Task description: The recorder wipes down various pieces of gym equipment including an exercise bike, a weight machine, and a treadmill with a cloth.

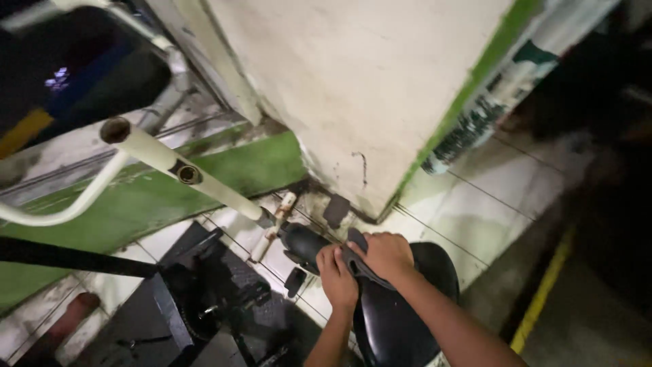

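Observation:
Both my hands are pressed on a dark grey cloth [356, 261] at the front of a glossy black seat [401, 312]. My left hand [337, 277] grips the cloth's lower left part. My right hand [384, 254] holds its upper part, fingers curled over it. The cloth lies across the seat's nose, next to a black rounded part [303, 246] where a white tube [178, 170] joins.
A white tubular frame [81, 197] curves at left, above a green-painted ledge [224, 177]. A white pillar [353, 88] with a green edge stands ahead. Black metal parts [204, 299] lie low left. White floor tiles [475, 204] and a yellow line [543, 292] run right.

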